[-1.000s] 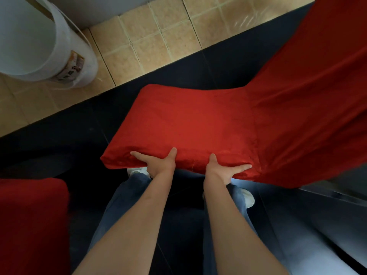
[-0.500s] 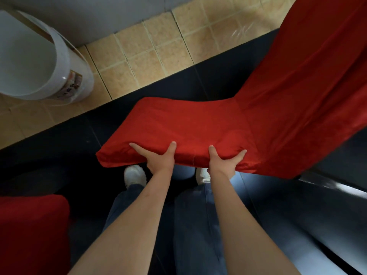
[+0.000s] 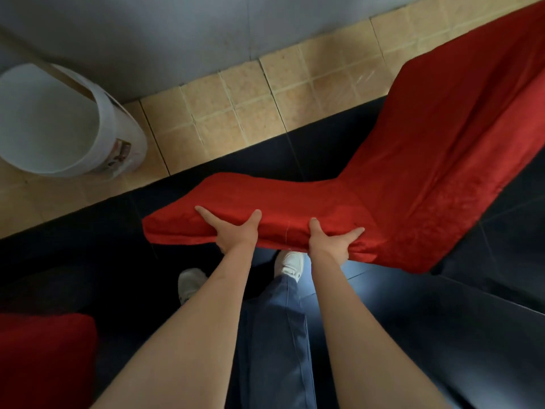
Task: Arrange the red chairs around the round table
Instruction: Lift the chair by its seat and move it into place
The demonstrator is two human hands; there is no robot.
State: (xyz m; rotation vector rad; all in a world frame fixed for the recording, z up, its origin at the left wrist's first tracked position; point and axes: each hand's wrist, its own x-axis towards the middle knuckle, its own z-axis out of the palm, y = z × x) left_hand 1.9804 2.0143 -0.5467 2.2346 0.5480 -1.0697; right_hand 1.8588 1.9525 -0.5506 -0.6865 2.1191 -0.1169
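A red-covered chair (image 3: 339, 208) hangs above dark floor tiles (image 3: 413, 335), near a white bucket (image 3: 73, 122), the round table out of view. The left hand (image 3: 236, 231) and right hand (image 3: 333, 240) clamp the seat's near edge, thumbs on top. Keeping it level and clear of the shoes (image 3: 290, 262) looks wise.
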